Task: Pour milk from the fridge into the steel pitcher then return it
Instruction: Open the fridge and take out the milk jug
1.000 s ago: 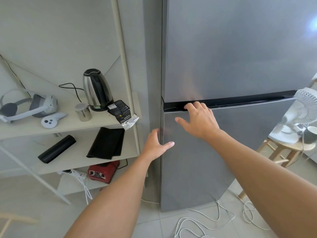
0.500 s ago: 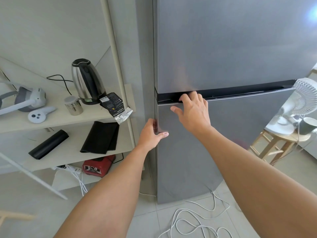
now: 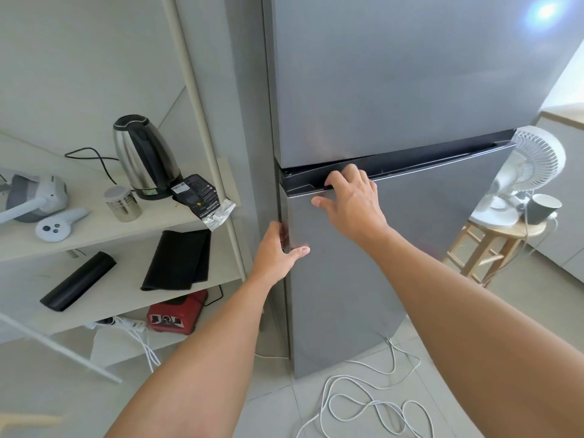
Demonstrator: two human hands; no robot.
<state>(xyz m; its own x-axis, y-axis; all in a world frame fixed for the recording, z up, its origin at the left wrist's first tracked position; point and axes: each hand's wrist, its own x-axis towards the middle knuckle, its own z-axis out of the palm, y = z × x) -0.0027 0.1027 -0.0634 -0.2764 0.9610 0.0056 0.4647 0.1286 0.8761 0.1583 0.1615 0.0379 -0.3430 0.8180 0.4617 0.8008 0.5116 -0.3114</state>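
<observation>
Head view: the right hand (image 3: pixel 350 207) hooks its fingers into the lower fridge door (image 3: pixel 379 263)'s recessed handle (image 3: pixel 410 167). The left hand (image 3: pixel 276 251) clamps that door's edge. A steady outward pull should open it.

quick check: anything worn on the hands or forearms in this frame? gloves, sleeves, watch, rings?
Nothing visible. The left hand and right hand are bare, with no gloves, rings or watch in view. Both forearms are uncovered up to the frame edge, with no sleeves, straps, markers or cables.

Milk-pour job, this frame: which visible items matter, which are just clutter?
In play:
lower fridge door
recessed handle
right hand in the handle
left hand on the door's left edge

Clutter:
kettle
steel canister
foil packet
fan
mug
floor cables
</observation>
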